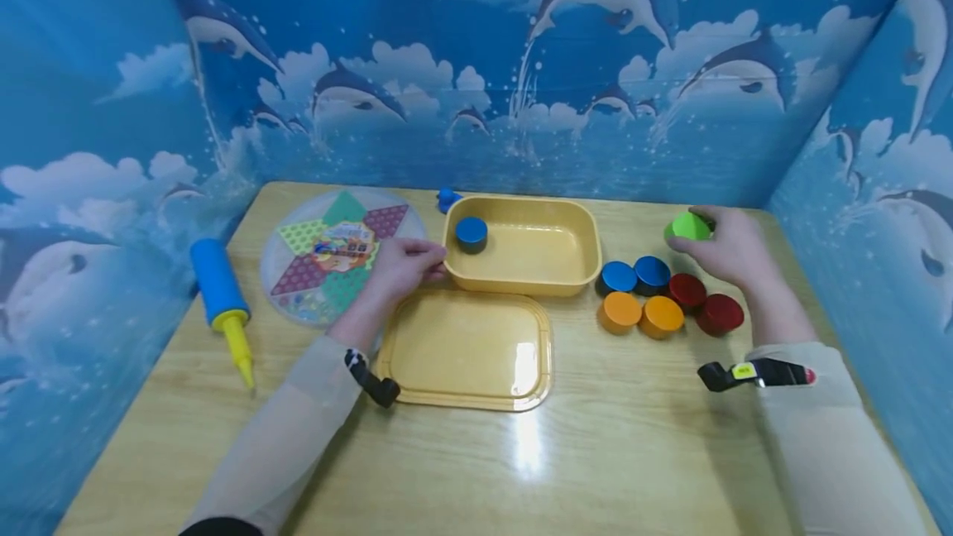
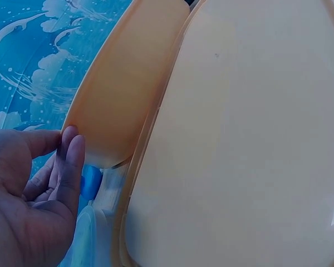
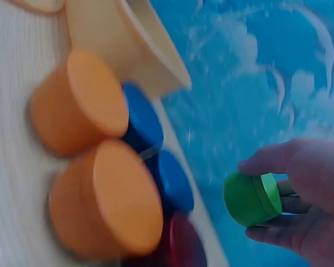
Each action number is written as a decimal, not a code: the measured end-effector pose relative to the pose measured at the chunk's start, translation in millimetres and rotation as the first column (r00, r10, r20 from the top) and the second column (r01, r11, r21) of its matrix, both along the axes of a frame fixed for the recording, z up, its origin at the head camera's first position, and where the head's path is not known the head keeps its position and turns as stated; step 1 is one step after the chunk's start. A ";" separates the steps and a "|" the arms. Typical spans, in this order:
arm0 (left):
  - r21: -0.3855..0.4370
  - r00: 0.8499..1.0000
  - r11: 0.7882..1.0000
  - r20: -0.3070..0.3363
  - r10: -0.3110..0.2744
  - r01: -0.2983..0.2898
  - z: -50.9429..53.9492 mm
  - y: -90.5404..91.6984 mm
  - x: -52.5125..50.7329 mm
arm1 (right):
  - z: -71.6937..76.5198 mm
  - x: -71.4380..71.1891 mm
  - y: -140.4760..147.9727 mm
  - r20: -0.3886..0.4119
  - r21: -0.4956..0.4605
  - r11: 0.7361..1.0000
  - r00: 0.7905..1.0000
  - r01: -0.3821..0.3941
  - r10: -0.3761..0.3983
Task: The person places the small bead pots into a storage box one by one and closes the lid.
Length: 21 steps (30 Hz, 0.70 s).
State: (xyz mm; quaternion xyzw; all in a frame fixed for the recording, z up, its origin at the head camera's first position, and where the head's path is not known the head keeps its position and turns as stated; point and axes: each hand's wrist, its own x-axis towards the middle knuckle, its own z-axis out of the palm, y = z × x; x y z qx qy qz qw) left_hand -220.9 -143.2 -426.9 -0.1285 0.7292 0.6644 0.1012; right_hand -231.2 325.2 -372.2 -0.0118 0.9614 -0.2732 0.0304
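Right hand (image 1: 728, 246)'s gripping the green tub (image 1: 690, 227), lid up; left hand (image 1: 402, 273)'s pinching the yellow box (image 1: 521, 281), long axis side-to-side.

Head view looks forward and down — close wrist views share the box (image 1: 532, 251).

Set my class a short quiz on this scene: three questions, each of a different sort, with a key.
1. Count: how many orange cylinders stand on the table?

2. True or false: a blue cylinder sits inside the yellow box.

3. Fill in: the fingers of the right hand hold the ____.

Key:
1. Two.
2. True.
3. Green cylinder.
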 end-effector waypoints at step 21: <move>-0.011 1.000 1.000 0.020 0.002 -0.002 -0.2 -0.1 -1.1 | 18.1 1.9 -137.8 -0.014 -0.176 0.943 0.958 -0.283 0.285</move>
